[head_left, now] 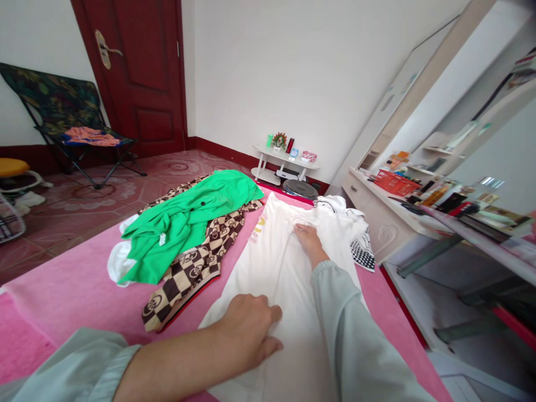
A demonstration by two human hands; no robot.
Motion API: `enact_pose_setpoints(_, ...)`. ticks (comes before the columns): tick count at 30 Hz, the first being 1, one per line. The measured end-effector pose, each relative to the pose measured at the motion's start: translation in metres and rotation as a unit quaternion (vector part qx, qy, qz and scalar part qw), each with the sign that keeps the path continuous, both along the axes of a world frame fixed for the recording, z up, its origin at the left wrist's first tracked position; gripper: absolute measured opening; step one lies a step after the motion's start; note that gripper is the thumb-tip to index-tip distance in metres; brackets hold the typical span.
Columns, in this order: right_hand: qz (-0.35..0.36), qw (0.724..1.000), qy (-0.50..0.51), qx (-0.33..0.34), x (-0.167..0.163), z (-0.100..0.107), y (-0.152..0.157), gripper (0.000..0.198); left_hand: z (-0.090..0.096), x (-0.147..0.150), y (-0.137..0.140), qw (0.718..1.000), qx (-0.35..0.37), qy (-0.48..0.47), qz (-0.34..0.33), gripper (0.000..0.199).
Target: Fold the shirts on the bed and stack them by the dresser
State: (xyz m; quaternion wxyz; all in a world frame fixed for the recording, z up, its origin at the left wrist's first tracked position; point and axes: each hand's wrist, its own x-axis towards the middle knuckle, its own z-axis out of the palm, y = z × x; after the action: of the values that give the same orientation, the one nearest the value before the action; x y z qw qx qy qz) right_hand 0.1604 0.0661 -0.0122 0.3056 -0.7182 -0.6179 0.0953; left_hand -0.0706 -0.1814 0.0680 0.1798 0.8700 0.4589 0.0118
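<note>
A white T-shirt point(276, 268) with faint yellow lettering lies spread lengthwise on the pink bed cover point(79, 273). My left hand point(251, 329) rests over its near part, fingers loosely bent and thumb apart from the index finger. Farther up the shirt, my right hand point(309, 241) has its fingers drawn together on the cloth, where creases gather; the fingertips are partly hidden. Left of the shirt, a green garment point(188, 218) with white ends lies on a brown-and-beige checked garment point(213, 245). A white garment with black patterned print point(363, 251) lies at the shirt's far right.
A dressing table point(372, 206) with a red basket point(396, 182) and bottles stands along the right. Beyond the bed is a low white stand point(285, 156) holding small items. At the left are a folding chair point(84, 123) with orange cloth and a dark red door point(144, 72).
</note>
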Motion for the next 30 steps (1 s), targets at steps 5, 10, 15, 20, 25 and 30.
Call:
enact_pose_setpoints(5,-0.041,0.999,0.029,-0.003,0.000,-0.001,-0.011,0.038,-0.007,0.007,0.005,1.000,0.001,0.026,-0.004,0.023)
enact_pose_setpoints(10,-0.038,0.995,0.057,0.079,-0.003,-0.004,-0.015,0.039,-0.010,0.005,0.007,0.999,-0.008,-0.048,0.000,0.023)
enact_pose_setpoints(15,-0.028,0.982,0.088,0.166,0.000,-0.009,-0.008,0.044,0.004,0.011,0.006,0.992,-0.027,-0.123,-0.009,0.026)
enact_pose_setpoints(20,-0.036,0.976,0.077,0.199,0.005,-0.015,-0.003,0.053,0.002,0.026,0.005,0.988,-0.067,-0.137,-0.031,0.028)
enact_pose_setpoints(25,-0.009,0.984,0.021,0.178,0.001,-0.018,-0.002,0.047,-0.005,0.020,0.002,0.980,-0.118,-0.150,-0.065,0.042)
enact_pose_setpoints(30,-0.033,0.984,-0.038,0.171,-0.005,-0.008,-0.014,0.048,0.002,-0.021,0.002,0.981,-0.081,-0.157,-0.080,0.023)
